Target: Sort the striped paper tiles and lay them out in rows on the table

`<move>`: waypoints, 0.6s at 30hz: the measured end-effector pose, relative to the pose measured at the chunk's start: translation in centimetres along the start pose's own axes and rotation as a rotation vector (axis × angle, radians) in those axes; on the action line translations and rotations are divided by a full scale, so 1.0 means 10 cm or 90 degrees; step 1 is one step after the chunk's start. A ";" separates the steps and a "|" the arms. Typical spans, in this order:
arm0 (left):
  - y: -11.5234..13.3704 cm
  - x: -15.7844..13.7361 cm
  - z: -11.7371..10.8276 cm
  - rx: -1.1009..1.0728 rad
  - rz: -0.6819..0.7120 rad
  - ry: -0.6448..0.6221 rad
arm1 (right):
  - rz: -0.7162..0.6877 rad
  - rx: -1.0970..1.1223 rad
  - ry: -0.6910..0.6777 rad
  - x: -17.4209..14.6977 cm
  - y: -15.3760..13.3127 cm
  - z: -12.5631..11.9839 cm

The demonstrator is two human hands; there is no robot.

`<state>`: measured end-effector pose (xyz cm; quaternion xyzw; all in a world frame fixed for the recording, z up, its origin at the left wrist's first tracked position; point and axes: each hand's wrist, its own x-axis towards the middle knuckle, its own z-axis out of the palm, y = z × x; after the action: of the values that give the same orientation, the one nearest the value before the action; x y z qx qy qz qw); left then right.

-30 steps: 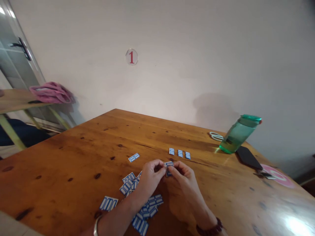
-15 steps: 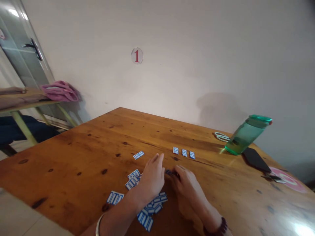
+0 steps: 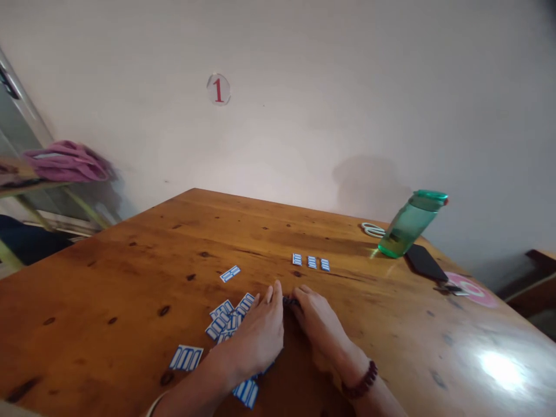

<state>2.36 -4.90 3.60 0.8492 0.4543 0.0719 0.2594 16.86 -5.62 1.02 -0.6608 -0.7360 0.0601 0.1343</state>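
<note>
Loose blue-and-white label sheets [image 3: 220,323] lie in an overlapping pile on the wooden table, partly hidden beneath my left hand [image 3: 263,327]. Its fingers are stretched forward, with the fingertips beside a small blue-striped label sheet [image 3: 290,300]. My right hand [image 3: 320,321] curls its fingers round that sheet from the other side; most of the sheet is hidden and looks dark in shadow. Farther off, three small label pieces [image 3: 311,262] lie in a row. One single label sheet [image 3: 230,273] lies to their left, and another sheet [image 3: 186,358] rests left of my left forearm.
A green water bottle [image 3: 412,223] stands at the right back, near a pale coiled loop [image 3: 372,230], a dark phone-like slab [image 3: 425,263] and a pink disc [image 3: 471,289]. Behind the table [image 3: 143,278] rises a wall. Pink cloth [image 3: 65,162] lies on another table at left.
The view has turned right, so the scene sits farther left. My left hand has come closer to my right hand, and more of the pile shows on its left side.
</note>
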 end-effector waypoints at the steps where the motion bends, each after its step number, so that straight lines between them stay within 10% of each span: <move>1: 0.01 0.00 0.01 -0.002 0.004 -0.008 | -0.005 -0.001 0.002 0.00 0.00 0.01; 18: -0.17 0.26 0.07 0.064 0.056 0.140 | -0.036 0.116 -0.022 0.00 -0.02 0.00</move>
<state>2.80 -2.28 1.86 0.8672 0.4455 0.1530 0.1614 16.72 -5.68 1.06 -0.6237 -0.7481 0.1343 0.1823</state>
